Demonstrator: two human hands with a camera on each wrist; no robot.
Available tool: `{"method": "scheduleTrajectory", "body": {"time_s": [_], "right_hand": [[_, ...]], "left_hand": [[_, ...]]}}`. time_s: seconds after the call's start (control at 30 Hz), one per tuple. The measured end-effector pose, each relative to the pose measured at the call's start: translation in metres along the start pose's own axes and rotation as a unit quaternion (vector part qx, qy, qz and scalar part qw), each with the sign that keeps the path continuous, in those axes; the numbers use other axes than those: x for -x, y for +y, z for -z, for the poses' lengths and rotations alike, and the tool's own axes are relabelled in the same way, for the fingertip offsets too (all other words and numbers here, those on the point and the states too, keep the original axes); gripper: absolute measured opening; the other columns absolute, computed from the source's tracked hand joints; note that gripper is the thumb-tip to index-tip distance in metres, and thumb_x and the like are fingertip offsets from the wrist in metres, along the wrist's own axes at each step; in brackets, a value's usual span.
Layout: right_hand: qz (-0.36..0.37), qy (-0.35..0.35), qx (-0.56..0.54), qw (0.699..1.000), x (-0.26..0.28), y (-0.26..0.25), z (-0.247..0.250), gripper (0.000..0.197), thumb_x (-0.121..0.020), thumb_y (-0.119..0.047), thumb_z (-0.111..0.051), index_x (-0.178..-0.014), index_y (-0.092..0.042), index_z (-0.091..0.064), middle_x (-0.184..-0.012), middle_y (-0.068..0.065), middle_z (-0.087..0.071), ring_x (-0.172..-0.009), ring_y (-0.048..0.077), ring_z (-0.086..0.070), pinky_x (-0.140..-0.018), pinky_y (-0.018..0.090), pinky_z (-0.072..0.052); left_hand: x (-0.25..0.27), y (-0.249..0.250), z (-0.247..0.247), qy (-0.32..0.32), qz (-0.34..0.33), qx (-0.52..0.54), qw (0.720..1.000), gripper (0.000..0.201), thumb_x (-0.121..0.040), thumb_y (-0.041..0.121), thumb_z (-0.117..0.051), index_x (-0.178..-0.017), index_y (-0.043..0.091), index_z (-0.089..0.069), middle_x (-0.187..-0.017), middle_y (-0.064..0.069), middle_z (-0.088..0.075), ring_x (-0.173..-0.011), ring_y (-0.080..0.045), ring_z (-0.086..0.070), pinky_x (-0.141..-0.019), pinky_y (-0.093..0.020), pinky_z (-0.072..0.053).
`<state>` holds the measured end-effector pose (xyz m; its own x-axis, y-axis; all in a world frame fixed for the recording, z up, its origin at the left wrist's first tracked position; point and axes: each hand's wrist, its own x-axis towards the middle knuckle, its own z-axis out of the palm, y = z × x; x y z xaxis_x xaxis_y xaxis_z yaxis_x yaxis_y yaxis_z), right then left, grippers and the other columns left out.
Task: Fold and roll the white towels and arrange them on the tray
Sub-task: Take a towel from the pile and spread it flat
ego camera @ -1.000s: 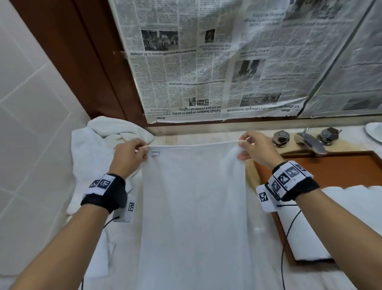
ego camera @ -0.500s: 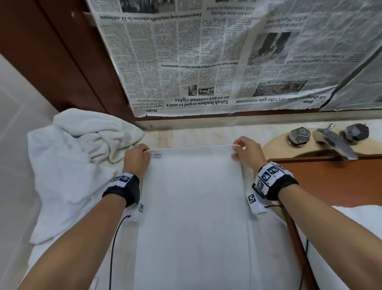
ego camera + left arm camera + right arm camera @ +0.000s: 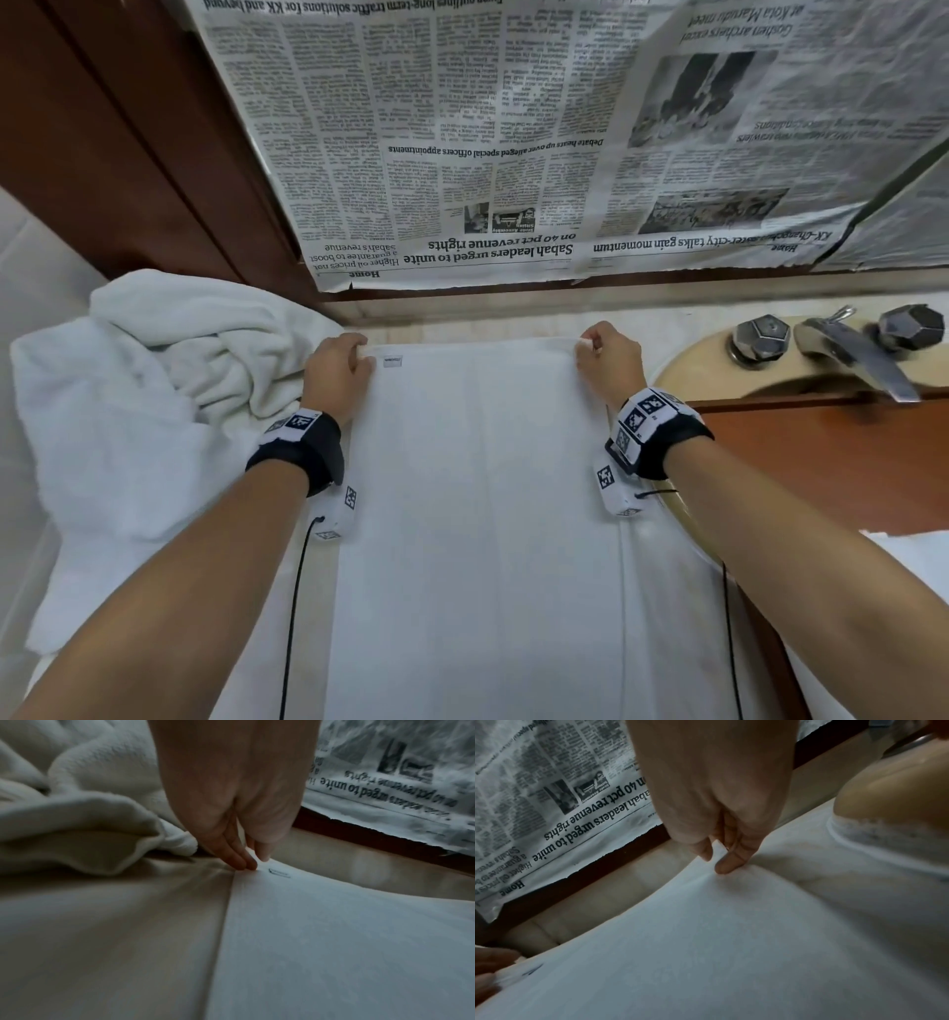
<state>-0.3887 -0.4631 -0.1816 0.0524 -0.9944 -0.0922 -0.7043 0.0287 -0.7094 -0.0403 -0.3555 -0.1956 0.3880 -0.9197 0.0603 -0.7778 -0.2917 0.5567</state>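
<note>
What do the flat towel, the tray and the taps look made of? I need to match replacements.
Flat towel: white woven cotton by its look, matte, short-napped, with a sewn label. Tray: reddish-brown, smooth and faintly glossy, probably lacquered wood or laminate. Taps: dark metal, faceted knobs with dull highlights, perhaps tarnished.

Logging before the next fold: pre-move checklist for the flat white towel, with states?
1. Left hand pinches the far left corner of the flat white towel: ok.
2. Right hand pinches the far right corner: ok.
3. Far edge straight, towel lying smooth: ok.
4. Crumpled white towel pile clear of the flat towel's left edge: cannot tell.
5. Brown wooden tray has bare space: ok.
6. Near edge of towel aligned: cannot tell, out of frame.
</note>
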Motion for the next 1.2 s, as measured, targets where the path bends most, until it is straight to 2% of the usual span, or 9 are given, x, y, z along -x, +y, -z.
{"method": "scheduleTrajectory", "body": {"time_s": [0.13,0.27,0.37,0.47,0.6,0.8,1.0,1.1,1.2], "right_hand": [[0.031,-0.021,-0.045,0.998,0.029,-0.005,0.009,0.047,-0.096,-0.012,-0.06,-0.139,-0.006,-0.044,-0.139,0.012,-0.048,-0.109,0.025,-0.057,-0.095,0.03,-0.042],[0.107,-0.022,-0.022,0.994,0.101,-0.002,0.017,0.039,-0.095,-0.011,-0.06,-0.132,-0.007,-0.051,-0.135,0.01,-0.052,-0.12,0.025,-0.054,-0.099,0.029,-0.04],[0.154,-0.082,0.019,0.984,0.175,0.004,0.005,0.044,-0.097,-0.015,-0.054,-0.14,-0.004,-0.047,-0.145,0.013,-0.047,-0.135,0.028,-0.044,-0.112,0.027,-0.028],[0.146,-0.159,0.116,0.97,0.232,0.011,-0.014,0.067,-0.098,-0.045,-0.026,-0.155,-0.01,-0.025,-0.163,0.006,-0.021,-0.151,0.022,-0.017,-0.124,0.037,-0.013],[0.163,-0.204,0.254,0.931,0.262,0.026,-0.028,0.089,-0.086,-0.069,0.008,-0.159,-0.019,-0.001,-0.162,-0.006,0.015,-0.153,0.018,0.008,-0.121,0.039,0.008],[0.131,-0.184,0.314,0.922,0.256,0.057,-0.002,0.101,-0.07,-0.069,0.037,-0.156,-0.02,0.014,-0.158,-0.007,0.027,-0.148,0.008,0.021,-0.12,0.038,0.013],[0.041,-0.129,0.307,0.942,0.259,0.079,0.026,0.074,-0.094,-0.045,0.005,-0.158,-0.01,-0.006,-0.166,0.005,-0.001,-0.153,0.021,-0.001,-0.123,0.044,-0.004],[0.119,-0.094,0.277,0.949,0.289,0.066,0.022,0.073,-0.094,-0.041,0.0,-0.157,-0.009,-0.019,-0.165,0.006,-0.014,-0.152,0.024,-0.011,-0.122,0.045,-0.009],[0.187,-0.146,0.239,0.942,0.335,0.057,0.006,0.068,-0.098,-0.044,-0.007,-0.157,-0.011,-0.016,-0.164,0.001,-0.006,-0.152,0.017,-0.003,-0.122,0.037,0.003]], "left_hand": [[0.041,0.012,0.009,-0.011,-0.076,0.043,0.996,0.045,-0.093,0.013,-0.065,-0.135,0.006,-0.052,-0.135,-0.013,-0.052,-0.11,-0.024,-0.055,-0.101,-0.031,-0.041],[0.127,0.039,0.01,-0.059,-0.108,0.06,0.991,0.054,-0.093,0.041,-0.055,-0.135,0.009,-0.054,-0.138,-0.009,-0.055,-0.128,-0.024,-0.048,-0.106,-0.019,-0.026],[0.195,0.055,-0.001,-0.124,-0.096,0.053,0.986,0.073,-0.093,0.065,-0.038,-0.143,0.014,-0.05,-0.148,-0.006,-0.047,-0.14,-0.023,-0.039,-0.116,-0.029,-0.023],[0.242,0.063,-0.019,-0.151,-0.084,0.013,0.985,0.089,-0.089,0.078,-0.014,-0.15,0.019,-0.042,-0.159,-0.004,-0.033,-0.148,-0.027,-0.026,-0.121,-0.043,-0.022],[0.269,0.066,-0.032,-0.186,-0.064,-0.094,0.976,0.077,-0.089,0.068,-0.008,-0.157,0.034,-0.021,-0.167,0.002,-0.007,-0.153,-0.028,-0.006,-0.121,-0.048,-0.011],[0.276,0.055,-0.028,-0.186,-0.057,-0.135,0.972,0.069,-0.09,0.07,-0.002,-0.156,0.047,-0.004,-0.165,0.01,0.01,-0.153,-0.018,0.011,-0.122,-0.041,0.003],[0.279,0.061,-0.027,-0.196,-0.042,-0.136,0.97,0.077,-0.087,0.07,0.0,-0.158,0.04,-0.007,-0.167,0.007,0.009,-0.153,-0.02,0.011,-0.122,-0.044,0.003],[0.301,0.078,-0.022,-0.18,-0.042,-0.093,0.978,0.082,-0.086,0.069,-0.004,-0.158,0.03,-0.016,-0.167,0.003,0.001,-0.153,-0.021,0.005,-0.122,-0.046,0.0],[0.339,0.094,-0.02,-0.203,-0.045,-0.105,0.972,0.081,-0.085,0.069,0.001,-0.158,0.036,-0.01,-0.167,0.008,0.006,-0.153,-0.02,0.009,-0.121,-0.048,0.002]]}}
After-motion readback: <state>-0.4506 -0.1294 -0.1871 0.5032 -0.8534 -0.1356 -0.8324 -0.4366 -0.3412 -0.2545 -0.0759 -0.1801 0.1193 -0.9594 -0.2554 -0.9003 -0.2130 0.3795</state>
